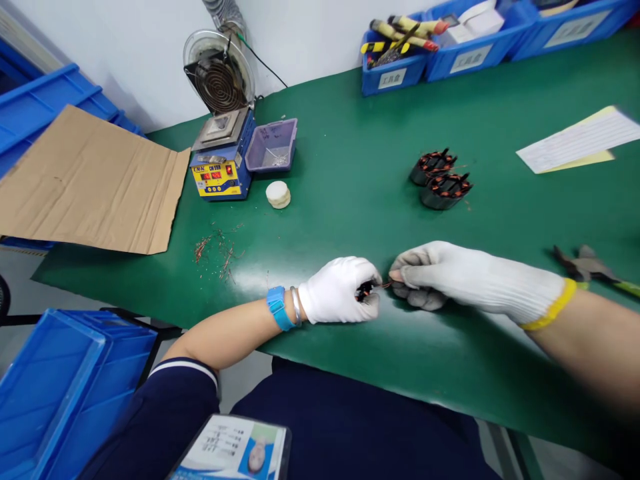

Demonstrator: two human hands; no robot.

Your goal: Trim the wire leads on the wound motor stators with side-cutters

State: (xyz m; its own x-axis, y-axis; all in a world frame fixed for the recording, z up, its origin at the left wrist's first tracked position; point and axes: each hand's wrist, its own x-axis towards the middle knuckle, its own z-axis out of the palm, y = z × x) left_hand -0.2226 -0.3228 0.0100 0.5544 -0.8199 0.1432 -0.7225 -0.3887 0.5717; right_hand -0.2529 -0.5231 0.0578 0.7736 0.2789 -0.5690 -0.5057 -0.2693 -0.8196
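Observation:
My left hand (341,291), in a white glove, is wrapped round a motor stator (365,291); only a bit of its black frame and copper winding shows between the fingers. Just to the right, my right hand (425,275), in a white glove with grey fingers, pinches the end of a thin copper wire (386,285) that runs out from the stator. Two more stators, one (433,166) behind the other (446,191), stand on the green table beyond my right hand.
Pliers (590,265) lie at right, papers (575,141) behind them. Wire scraps (215,252) are scattered left. A solder pot (223,157), a purple tray (273,147) and a round white pad (278,194) stand at back left. Blue bins (395,77) line the wall; cardboard (95,183) overhangs the left edge.

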